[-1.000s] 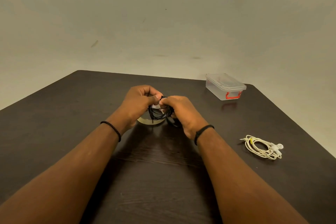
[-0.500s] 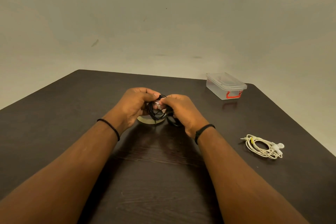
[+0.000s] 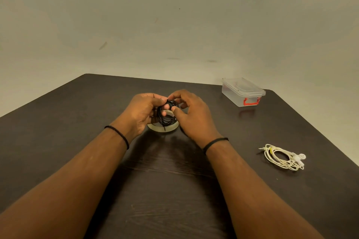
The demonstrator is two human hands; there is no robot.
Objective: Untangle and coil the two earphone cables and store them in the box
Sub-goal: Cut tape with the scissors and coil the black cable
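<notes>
A coiled black earphone cable (image 3: 167,116) hangs between my two hands above the middle of the dark table. My left hand (image 3: 141,112) holds the coil's top with curled fingers and thumb. My right hand (image 3: 191,113) pinches the same coil near its top from the right. The cable's plug end dangles at the bottom of the coil. A white earphone cable (image 3: 282,157), coiled and bound with a yellow tie, lies on the table to the right. The clear plastic box (image 3: 242,92) with a red latch stands lidded at the far right corner.
A roll of clear tape (image 3: 162,126) lies flat on the dark wooden table (image 3: 58,132) right under the black coil. The table's right edge runs close behind the white cable. A plain wall stands behind the table.
Both hands have lifted and turned the black coil so it hangs upright. My right hand's fingers have loosened from a tight fist into a pinch at the coil's top.
</notes>
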